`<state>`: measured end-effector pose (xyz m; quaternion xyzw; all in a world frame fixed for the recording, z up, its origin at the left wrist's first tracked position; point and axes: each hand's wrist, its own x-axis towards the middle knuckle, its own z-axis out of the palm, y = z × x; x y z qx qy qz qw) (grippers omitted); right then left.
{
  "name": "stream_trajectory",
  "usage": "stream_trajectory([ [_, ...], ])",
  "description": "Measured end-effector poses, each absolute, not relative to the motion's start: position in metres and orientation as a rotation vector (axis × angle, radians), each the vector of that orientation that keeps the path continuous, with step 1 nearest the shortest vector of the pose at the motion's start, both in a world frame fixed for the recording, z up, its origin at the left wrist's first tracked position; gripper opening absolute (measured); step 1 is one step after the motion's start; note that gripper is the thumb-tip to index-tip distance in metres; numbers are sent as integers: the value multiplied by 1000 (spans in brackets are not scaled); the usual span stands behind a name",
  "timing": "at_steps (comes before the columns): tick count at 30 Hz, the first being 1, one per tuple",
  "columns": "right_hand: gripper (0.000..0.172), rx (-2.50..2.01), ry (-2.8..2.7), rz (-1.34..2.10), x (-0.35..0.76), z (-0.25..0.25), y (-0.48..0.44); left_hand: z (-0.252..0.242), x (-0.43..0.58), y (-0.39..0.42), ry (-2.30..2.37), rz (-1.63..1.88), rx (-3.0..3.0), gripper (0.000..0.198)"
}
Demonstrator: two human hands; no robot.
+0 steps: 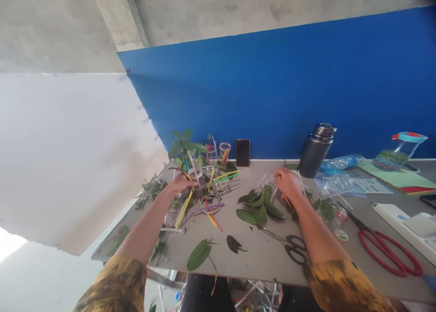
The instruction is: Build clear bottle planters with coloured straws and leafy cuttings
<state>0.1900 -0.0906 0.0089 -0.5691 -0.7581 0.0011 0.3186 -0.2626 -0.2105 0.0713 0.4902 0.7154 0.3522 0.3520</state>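
Observation:
My left hand point(182, 184) is at the left cluster, its fingers closed beside a pale straw point(193, 164) and clear plastic pieces. What they grip is too small to make out. Just behind it rises a leafy green sprig point(185, 147). Toward the right, my right hand point(287, 182) is curled with fingertips bent down, next to a clear plastic piece point(268, 181) and a bunch of green leaves point(261, 207). Whatever it holds is hidden. Between the hands lie yellow straws point(184, 210), a purple straw point(208, 207) and a clear ring-shaped piece point(218, 198).
Black-handled scissors point(295, 249) and red-handled scissors point(388, 253) lie near my right forearm. A dark flask point(316, 151), a plastic bottle point(344, 162), a turquoise-lidded jug point(398, 153) and a phone point(243, 153) are along the blue wall point(272, 94). Loose leaves point(199, 254) lie in front.

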Motion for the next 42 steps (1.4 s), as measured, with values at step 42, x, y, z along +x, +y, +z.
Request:
stream_trajectory([
  [42, 28, -1516, -2015, 3, 191, 14, -93, 85, -253, -221, 1994, 693, 1396, 9],
])
